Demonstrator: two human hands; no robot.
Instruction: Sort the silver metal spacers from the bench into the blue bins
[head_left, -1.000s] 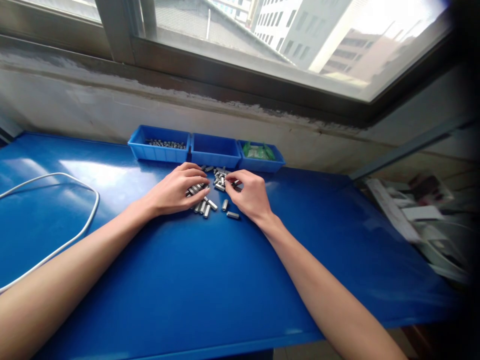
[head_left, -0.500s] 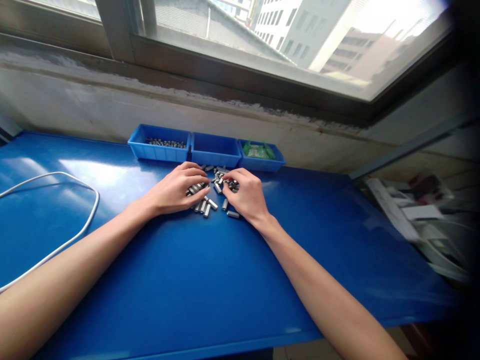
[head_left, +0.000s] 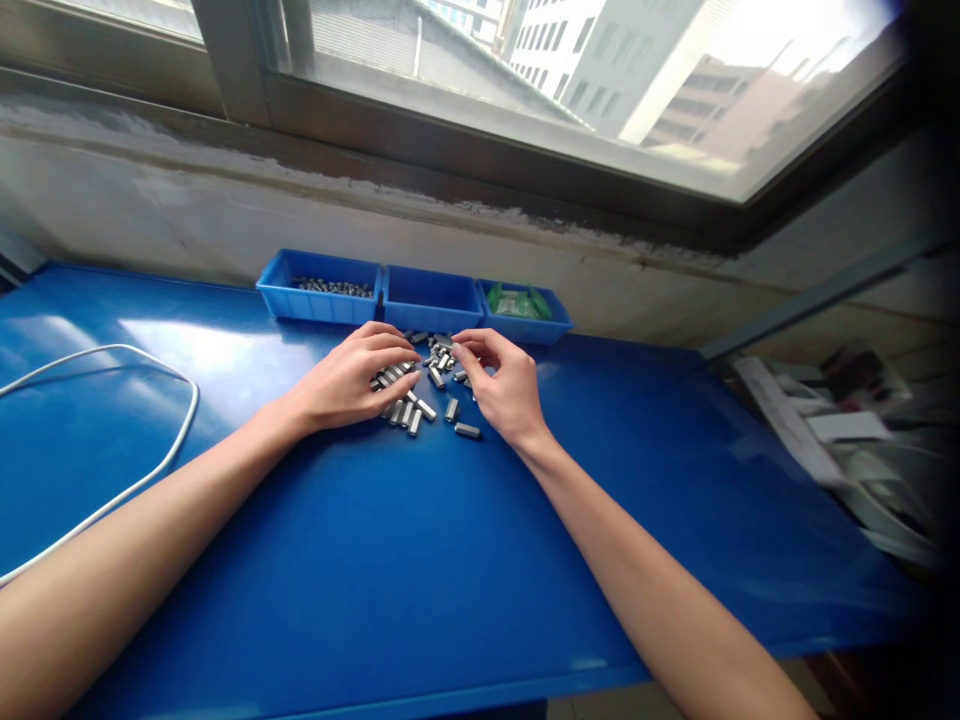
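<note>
Taking the metal pieces [head_left: 436,378] as the clock's centre in the head view, cups their 9 o'clock side with the left hand [head_left: 356,375], loosely curved with fingers and thumb apart, not clenched. Reaches in from 3 o'clock with the right hand [head_left: 504,385], bringing thumb and index fingertips close together at the heap; cannot tell whether pinching a piece. Could knock neighbours askew in pulling one out, because of lying jumbled and touching towards 12 o'clock. Could also scatter the lot by sliding the left hand away, with several tucked half hidden beneath it. Might send a loose piece [head_left: 467,431], lying between 4 and 5 o'clock on the glossy worktop [head_left: 450,560], skidding through a careless brush of the right hand. Could catch the white cable [head_left: 196,396], farther out towards 9 o'clock, by swinging the left hand outward. At 10 o'clock, holds many small metal parts [head_left: 330,287] inside the left bin [head_left: 322,309]; at 12, shows mostly blue inner wall in the middle bin [head_left: 431,316]; at 2, contains a green-and-clear bag [head_left: 516,303] within the right bin [head_left: 521,329].
</note>
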